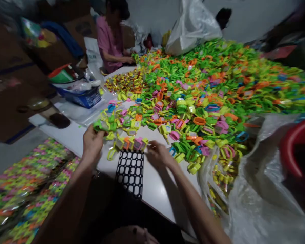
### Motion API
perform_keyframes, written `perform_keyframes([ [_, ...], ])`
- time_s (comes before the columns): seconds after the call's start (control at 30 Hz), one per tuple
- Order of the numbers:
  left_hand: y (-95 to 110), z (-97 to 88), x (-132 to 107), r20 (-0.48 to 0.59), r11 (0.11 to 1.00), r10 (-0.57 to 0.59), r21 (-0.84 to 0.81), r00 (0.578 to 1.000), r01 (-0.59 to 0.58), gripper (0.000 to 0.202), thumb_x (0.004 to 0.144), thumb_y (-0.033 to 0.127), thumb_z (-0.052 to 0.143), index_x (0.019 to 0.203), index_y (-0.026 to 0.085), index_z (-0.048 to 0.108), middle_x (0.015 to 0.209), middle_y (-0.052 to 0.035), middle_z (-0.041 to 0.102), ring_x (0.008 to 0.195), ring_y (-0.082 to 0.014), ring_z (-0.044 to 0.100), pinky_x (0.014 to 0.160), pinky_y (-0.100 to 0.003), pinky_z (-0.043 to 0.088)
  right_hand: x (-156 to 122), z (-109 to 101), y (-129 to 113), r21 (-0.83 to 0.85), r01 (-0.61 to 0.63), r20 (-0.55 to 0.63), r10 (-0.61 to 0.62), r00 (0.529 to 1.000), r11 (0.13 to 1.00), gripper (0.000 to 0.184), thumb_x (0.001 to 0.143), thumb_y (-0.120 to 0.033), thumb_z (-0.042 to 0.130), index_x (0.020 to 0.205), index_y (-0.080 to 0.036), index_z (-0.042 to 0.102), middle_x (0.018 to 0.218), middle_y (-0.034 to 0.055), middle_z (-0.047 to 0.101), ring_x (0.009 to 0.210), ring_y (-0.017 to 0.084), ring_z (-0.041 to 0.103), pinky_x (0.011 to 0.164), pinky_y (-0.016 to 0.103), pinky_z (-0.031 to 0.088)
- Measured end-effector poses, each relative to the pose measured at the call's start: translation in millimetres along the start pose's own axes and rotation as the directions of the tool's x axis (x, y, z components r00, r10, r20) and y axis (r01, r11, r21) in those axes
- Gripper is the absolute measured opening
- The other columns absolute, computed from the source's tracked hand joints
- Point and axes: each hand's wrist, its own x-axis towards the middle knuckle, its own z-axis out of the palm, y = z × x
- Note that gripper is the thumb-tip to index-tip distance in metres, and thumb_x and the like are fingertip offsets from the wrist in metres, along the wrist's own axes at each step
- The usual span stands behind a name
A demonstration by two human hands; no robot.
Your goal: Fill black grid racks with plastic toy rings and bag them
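Note:
My left hand (92, 142) is closed around green toy watches (101, 125), raised over the table's left side. A black plastic grid (130, 172) lies on the white tabletop between my forearms. Along its far edge stands a row of toy watches (131, 143) in yellow, orange and pink. My right hand (158, 153) is at the right end of that row, fingers curled and pinched together; whether anything is between them is hidden. A loose yellow watch (112, 154) rests left of the grid.
A large heap of colourful toy watches (193, 91) covers the far and right side. Across the table sits a person in pink (112, 44). A blue basket (83, 96) and a jar (57, 117) stand left. Plastic bags (261, 189) and a red tub (292, 149) are right.

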Motion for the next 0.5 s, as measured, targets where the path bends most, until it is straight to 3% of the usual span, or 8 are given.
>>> perform_keyframes([
  [0.1,-8,-28.4,-12,0.046,0.936,-0.222,-0.269,0.974,0.226,0.04,0.051,0.027,0.077,0.087,0.015,0.062,0.082,-0.002,0.069,0.067,-0.0137,0.062,0.065,-0.026,0.05,22,-32,13,-0.169,-0.112,-0.072,0.101,0.992,0.979,0.021,0.083,-0.015,0.055,0.1,-0.007,0.064,0.088,0.017,0.067,0.078,0.025,0.063,0.068,0.032,0.043],
  [0.17,-16,-39.6,-32,0.113,0.879,-0.331,-0.325,0.937,0.35,0.045,0.044,0.025,0.083,0.082,0.014,0.061,0.077,-0.0029,0.07,0.064,-0.014,0.062,0.065,-0.027,0.051,36,-38,20,-0.398,-0.227,-0.127,0.191,0.973,0.889,0.022,0.084,-0.019,0.055,0.098,-0.004,0.064,0.091,0.023,0.066,0.086,0.031,0.064,0.07,0.036,0.043],
  [0.23,-26,-41.5,-52,0.142,0.841,-0.386,-0.351,0.912,0.411,0.048,0.042,0.027,0.086,0.08,0.014,0.059,0.076,-0.004,0.071,0.062,-0.015,0.064,0.064,-0.029,0.052,44,-37,24,-0.587,-0.278,-0.129,0.251,0.959,0.761,0.023,0.086,-0.024,0.054,0.095,-0.005,0.066,0.092,0.0233,0.067,0.088,0.032,0.065,0.069,0.036,0.043],
  [0.3,-36,-35.4,-68,0.182,0.829,-0.396,-0.351,0.9,0.436,0.048,0.044,0.032,0.086,0.08,0.014,0.059,0.075,-0.0049,0.071,0.06,-0.0151,0.064,0.062,-0.029,0.053,44,-37,24,-0.629,-0.269,-0.101,0.266,0.959,0.73,0.024,0.087,-0.026,0.052,0.088,-0.008,0.067,0.089,0.0209,0.068,0.085,0.03,0.065,0.067,0.034,0.043],
  [0.4,-49,-19.6,-80,0.26,0.84,-0.372,-0.313,0.891,0.442,0.047,0.05,0.038,0.085,0.082,0.014,0.061,0.08,-0.0071,0.072,0.067,-0.0166,0.066,0.061,-0.027,0.053,28,-44,19,-0.375,-0.23,-0.076,0.218,0.973,0.898,0.021,0.082,-0.03,0.054,0.079,-0.013,0.065,0.075,0.0126,0.067,0.07,0.023,0.063,0.059,0.03,0.042],
  [0.47,-57,-9.5,-83,0.258,0.857,-0.354,-0.295,0.899,0.422,0.046,0.053,0.04,0.083,0.084,0.014,0.061,0.083,-0.0072,0.072,0.074,-0.0181,0.067,0.063,-0.027,0.053,6,-44,10,-0.011,-0.181,-0.033,0.18,0.983,0.983,0.023,0.079,-0.037,0.056,0.078,-0.015,0.063,0.067,0.0069,0.064,0.06,0.019,0.058,0.055,0.028,0.041],
  [0.5,-62,-5.4,-84,0.246,0.87,-0.34,-0.284,0.908,0.402,0.045,0.055,0.041,0.081,0.085,0.015,0.061,0.083,-0.0064,0.071,0.076,-0.0183,0.067,0.064,-0.027,0.054,-8,-39,5,0.177,-0.165,0.0,0.168,0.986,0.97,0.025,0.077,-0.041,0.059,0.08,-0.016,0.063,0.066,0.0054,0.064,0.058,0.018,0.057,0.053,0.028,0.042],
])
